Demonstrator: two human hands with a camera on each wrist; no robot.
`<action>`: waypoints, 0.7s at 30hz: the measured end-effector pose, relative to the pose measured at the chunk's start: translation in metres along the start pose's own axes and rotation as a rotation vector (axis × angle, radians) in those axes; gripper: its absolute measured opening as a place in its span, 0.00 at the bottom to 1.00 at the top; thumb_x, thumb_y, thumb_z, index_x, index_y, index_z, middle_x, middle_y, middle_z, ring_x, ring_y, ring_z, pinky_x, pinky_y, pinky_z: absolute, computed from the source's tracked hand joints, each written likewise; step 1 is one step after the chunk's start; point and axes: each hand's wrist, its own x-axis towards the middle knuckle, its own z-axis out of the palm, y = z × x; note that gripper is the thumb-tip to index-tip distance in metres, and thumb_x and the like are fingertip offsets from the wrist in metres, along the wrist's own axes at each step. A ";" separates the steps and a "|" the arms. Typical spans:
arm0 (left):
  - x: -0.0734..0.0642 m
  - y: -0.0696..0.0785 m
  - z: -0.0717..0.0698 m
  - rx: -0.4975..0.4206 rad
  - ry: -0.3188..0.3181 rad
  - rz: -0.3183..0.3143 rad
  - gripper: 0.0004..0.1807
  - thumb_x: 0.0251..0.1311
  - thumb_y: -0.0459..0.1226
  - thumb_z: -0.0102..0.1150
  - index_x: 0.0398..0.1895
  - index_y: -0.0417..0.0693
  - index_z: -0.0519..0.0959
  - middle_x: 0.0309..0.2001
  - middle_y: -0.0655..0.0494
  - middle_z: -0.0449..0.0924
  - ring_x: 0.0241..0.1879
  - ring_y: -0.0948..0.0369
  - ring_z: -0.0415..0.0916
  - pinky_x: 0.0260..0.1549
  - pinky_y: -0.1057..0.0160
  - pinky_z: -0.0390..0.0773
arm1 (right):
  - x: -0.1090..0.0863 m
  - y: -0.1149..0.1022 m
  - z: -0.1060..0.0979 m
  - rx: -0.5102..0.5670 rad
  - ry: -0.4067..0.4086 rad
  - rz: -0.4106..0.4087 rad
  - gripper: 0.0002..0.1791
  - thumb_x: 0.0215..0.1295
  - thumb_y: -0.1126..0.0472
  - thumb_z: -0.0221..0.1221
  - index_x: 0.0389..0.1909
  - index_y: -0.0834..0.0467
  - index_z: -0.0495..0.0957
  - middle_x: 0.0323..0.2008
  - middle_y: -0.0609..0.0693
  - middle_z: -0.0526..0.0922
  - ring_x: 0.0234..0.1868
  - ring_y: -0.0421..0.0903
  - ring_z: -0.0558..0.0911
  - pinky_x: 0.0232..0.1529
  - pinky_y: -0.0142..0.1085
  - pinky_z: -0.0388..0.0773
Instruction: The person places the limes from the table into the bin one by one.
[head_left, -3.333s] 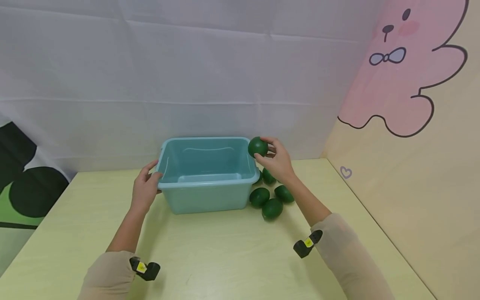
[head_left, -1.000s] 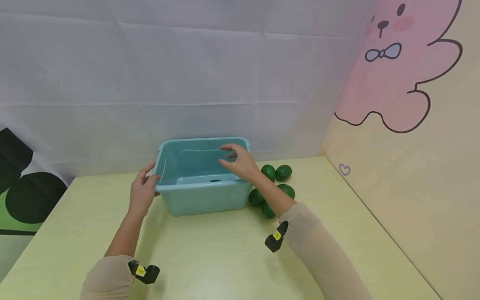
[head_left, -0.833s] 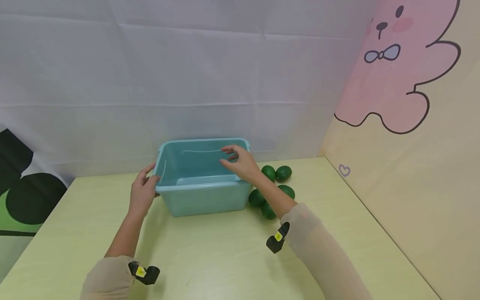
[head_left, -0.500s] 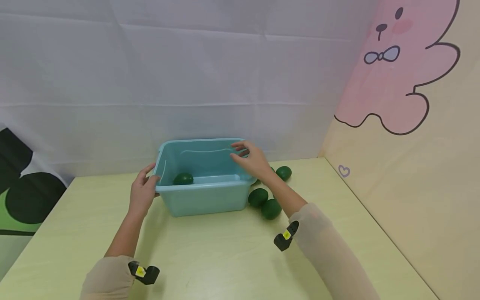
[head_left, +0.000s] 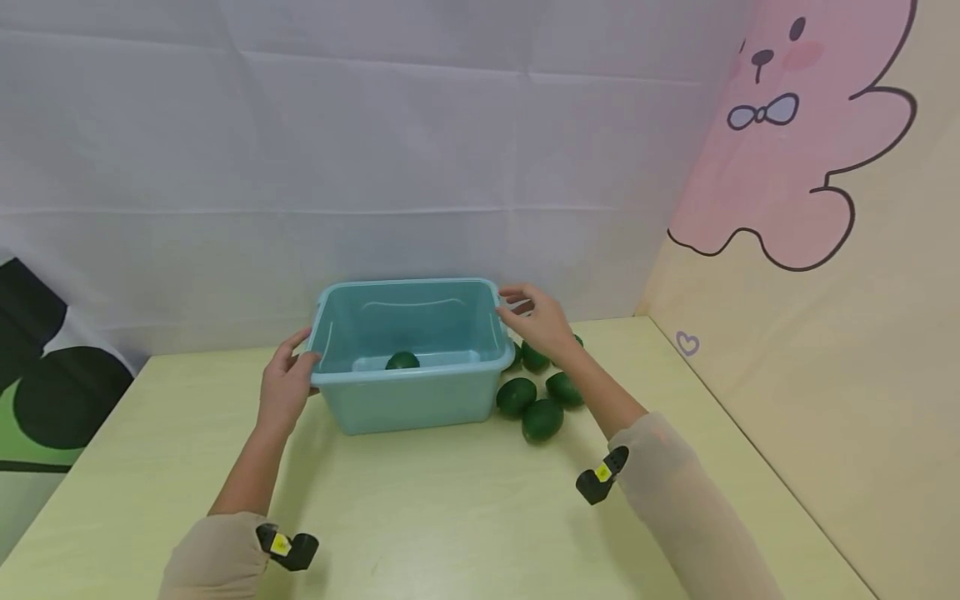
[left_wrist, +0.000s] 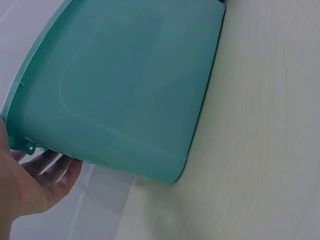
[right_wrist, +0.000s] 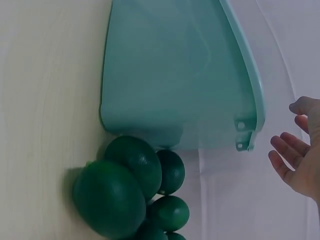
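A light blue-green plastic basin (head_left: pixel 412 400) stands on the table. My left hand (head_left: pixel 285 379) grips its left rim, thumb on top; in the left wrist view, that hand's fingers (left_wrist: pixel 62 175) curl beneath the rim. Inside the basin, near its front wall, lies one dark green, lime-like fruit (head_left: pixel 402 360), partly hidden by that wall. My right hand (head_left: pixel 538 321) hovers by the right rim, fingers loosely spread and holding nothing. Below it several more green fruits (head_left: pixel 542 420) are clustered against the basin's right side; the right wrist view shows them close up, the nearest fruit (right_wrist: pixel 110 200) largest.
The pale wooden table (head_left: pixel 420 508) extends in front of the basin. Behind hangs a white cloth (head_left: pixel 360 167). At the right stands a cream wall panel (head_left: pixel 795 375) with a pink bear drawing.
The green fruit that my right hand held over the right rim now lies in the basin, where it has rolled left, then back rightward. My emptied right hand has drawn back to the right.
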 end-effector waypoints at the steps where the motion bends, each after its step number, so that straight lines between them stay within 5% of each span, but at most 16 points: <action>1: 0.000 0.000 0.000 -0.001 -0.002 0.002 0.29 0.67 0.44 0.40 0.72 0.58 0.55 0.65 0.40 0.65 0.36 0.73 0.70 0.31 0.72 0.77 | -0.001 0.003 -0.003 -0.006 0.003 0.010 0.21 0.64 0.53 0.57 0.56 0.55 0.73 0.52 0.57 0.78 0.49 0.52 0.78 0.45 0.44 0.78; 21: 0.008 0.002 -0.002 0.004 -0.005 0.010 0.29 0.67 0.44 0.40 0.72 0.56 0.55 0.65 0.40 0.65 0.35 0.74 0.70 0.29 0.75 0.76 | -0.029 0.051 -0.029 -0.113 0.013 0.124 0.19 0.64 0.55 0.57 0.54 0.57 0.74 0.52 0.59 0.78 0.49 0.55 0.80 0.47 0.46 0.78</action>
